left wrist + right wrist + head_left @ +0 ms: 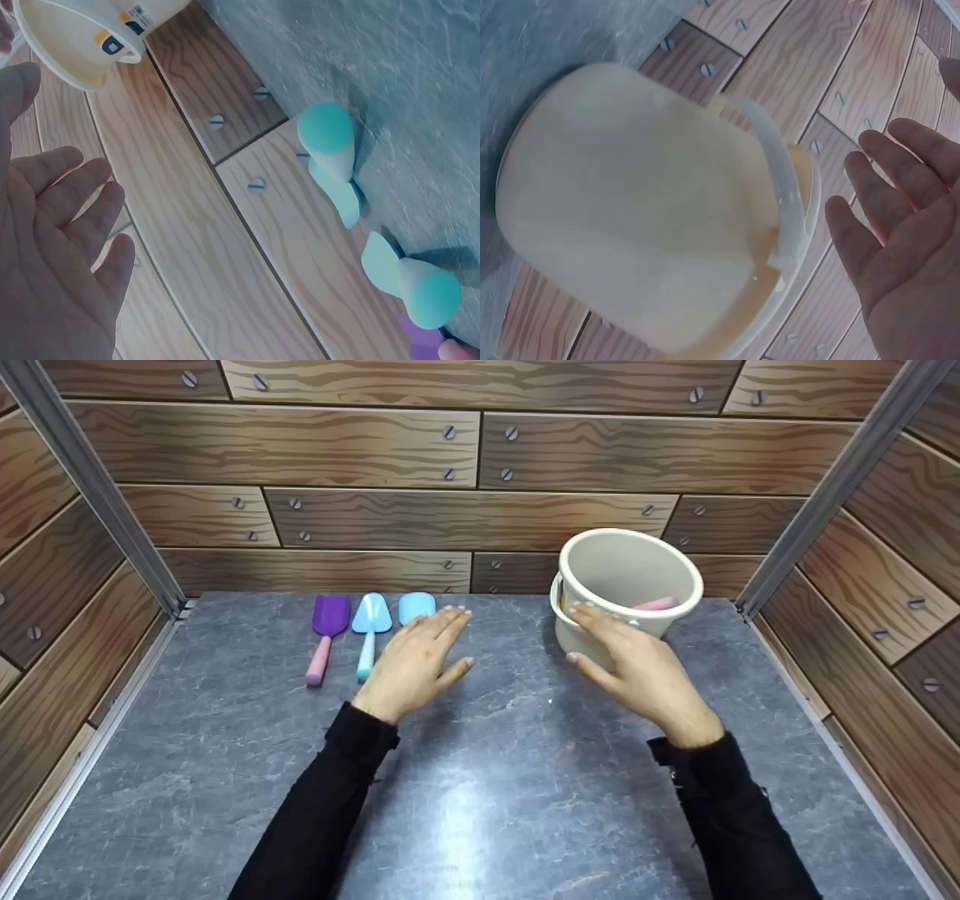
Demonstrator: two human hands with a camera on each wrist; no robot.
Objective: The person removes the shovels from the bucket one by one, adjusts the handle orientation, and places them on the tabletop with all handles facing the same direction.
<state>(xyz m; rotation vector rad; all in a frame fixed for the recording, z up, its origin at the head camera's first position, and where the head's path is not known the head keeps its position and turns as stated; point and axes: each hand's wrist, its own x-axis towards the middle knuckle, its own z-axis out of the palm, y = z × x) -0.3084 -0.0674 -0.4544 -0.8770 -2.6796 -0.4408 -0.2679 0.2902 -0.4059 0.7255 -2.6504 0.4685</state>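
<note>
Both hands hover palm-down with fingers extended, holding nothing. My left hand [416, 664] is over a light blue toy shovel [417, 604], hiding its handle in the head view. Left of it lie another light blue shovel [373, 615] with a turquoise handle and a purple shovel [331, 615] with a pink handle. My right hand [645, 671] is in front of a cream bucket [574, 639], overlapping its front rim in the head view. In the right wrist view the bucket's bail [784, 187] hangs down along its side. Something pink [656, 604] pokes up inside the bucket.
Grey marbled tabletop [480, 750] lies under everything. Wood-patterned walls [375, 450] enclose it at the back and both sides, with metal posts [817, 487] at the rear corners. The bucket stands near the back right corner.
</note>
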